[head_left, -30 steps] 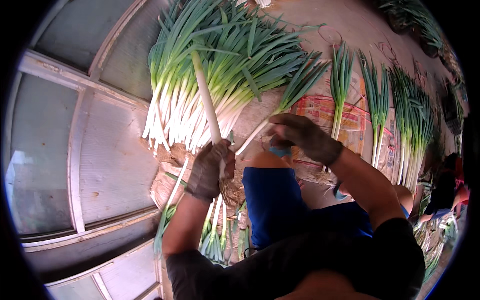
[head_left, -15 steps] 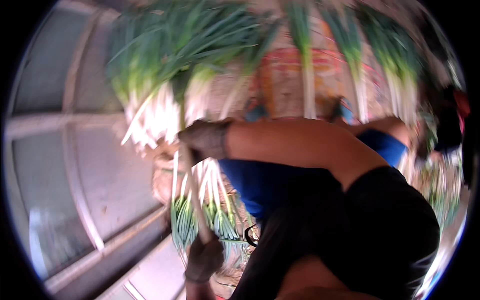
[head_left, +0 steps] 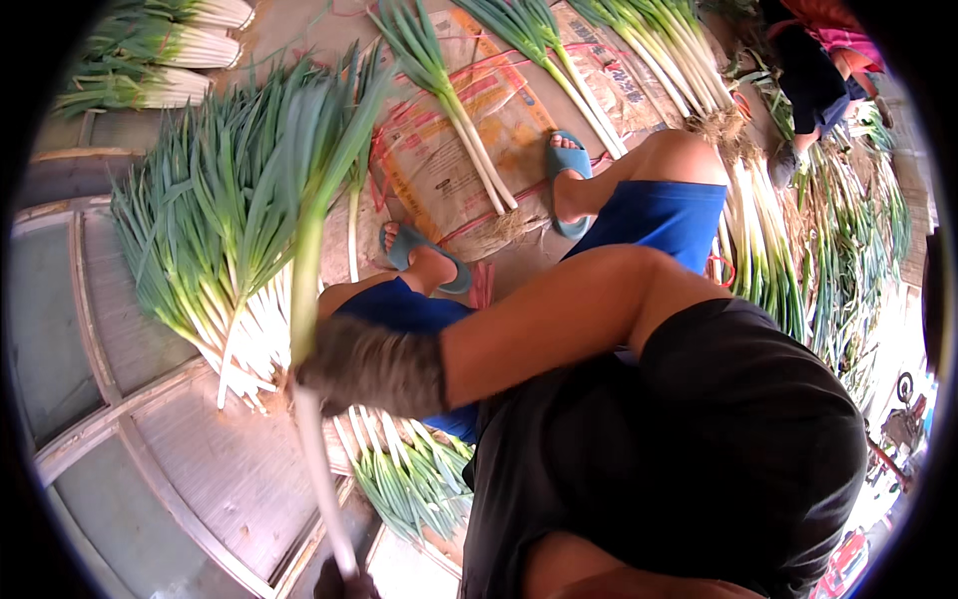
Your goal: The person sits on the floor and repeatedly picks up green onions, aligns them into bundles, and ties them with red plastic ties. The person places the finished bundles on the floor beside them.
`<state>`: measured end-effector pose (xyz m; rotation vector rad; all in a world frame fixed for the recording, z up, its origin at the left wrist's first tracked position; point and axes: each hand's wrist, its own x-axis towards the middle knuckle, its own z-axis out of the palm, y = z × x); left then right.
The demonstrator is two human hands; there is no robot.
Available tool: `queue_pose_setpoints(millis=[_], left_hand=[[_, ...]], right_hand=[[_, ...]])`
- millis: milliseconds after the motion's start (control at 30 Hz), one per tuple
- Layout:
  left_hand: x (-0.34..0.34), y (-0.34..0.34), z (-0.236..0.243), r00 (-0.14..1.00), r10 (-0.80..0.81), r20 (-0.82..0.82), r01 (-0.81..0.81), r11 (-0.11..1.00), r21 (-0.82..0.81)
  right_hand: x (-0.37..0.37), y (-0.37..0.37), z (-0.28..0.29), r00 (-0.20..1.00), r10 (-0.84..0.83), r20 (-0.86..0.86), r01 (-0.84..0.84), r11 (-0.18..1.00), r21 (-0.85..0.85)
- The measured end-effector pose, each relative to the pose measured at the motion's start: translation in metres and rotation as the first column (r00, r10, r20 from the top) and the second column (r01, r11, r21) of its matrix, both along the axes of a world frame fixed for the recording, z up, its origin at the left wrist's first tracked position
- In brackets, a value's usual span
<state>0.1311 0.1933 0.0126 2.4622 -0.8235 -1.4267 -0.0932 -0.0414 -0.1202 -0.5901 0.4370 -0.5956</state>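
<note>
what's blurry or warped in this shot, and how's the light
Head view: strong fisheye, the platform's slats bend toward a black rim. Bright, even daylight with no harsh glare. The right hand gripping the leek is slightly soft; the left hand at the bottom edge is dark and mostly cropped. The leek pile and sandals are sharp.

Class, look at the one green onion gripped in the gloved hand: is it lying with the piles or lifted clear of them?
Lifted clear: the green onion runs through the gloved right hand, above the pile.
</note>
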Motion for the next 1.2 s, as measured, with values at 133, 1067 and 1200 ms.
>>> queue_pose_setpoints(millis=[133,1067,1200], left_hand=[[-0.027,-0.063,-0.053,0.950,-0.301,-0.086,0.286,0.945,-0.157],[-0.269,-0.299,-0.611,0.978,-0.125,-0.166,0.094,0.979,-0.180],[-0.259,-0.289,-0.639,0.951,-0.292,-0.099,0.280,0.952,-0.124]], right_hand=[[-0.067,-0.050,-0.030,0.928,-0.302,0.219,0.331,0.937,-0.110],[-0.168,-0.387,-0.426,0.189,-0.374,-0.908,-0.255,0.874,-0.413],[-0.154,-0.377,-0.457,0.097,-0.317,-0.943,-0.340,0.880,-0.331]])
